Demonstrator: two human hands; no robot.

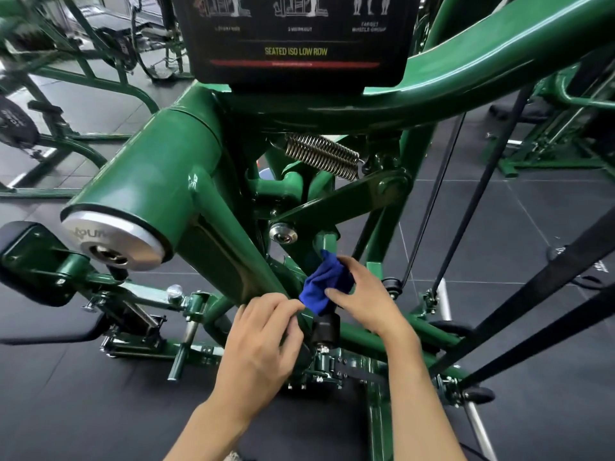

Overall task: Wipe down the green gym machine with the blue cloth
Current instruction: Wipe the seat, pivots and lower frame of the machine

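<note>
The right hand (362,294) is gripping the blue cloth (321,284) on the green machine (159,168), low on its frame; the left hand (263,331) is curling alongside, grasp unclear; much likely remaining.

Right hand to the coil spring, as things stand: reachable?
Probably, but not straight up: the green link bar crosses between the right hand, gripping the blue cloth, and the coil spring.

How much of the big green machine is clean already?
Hard to tell: the fat green tube shines, but shine doesn't prove wiping. Right now the right hand holds the bunched blue cloth against a low green post, the left hand pinching its corner. Probably left: the spring and curved top bar.
</note>
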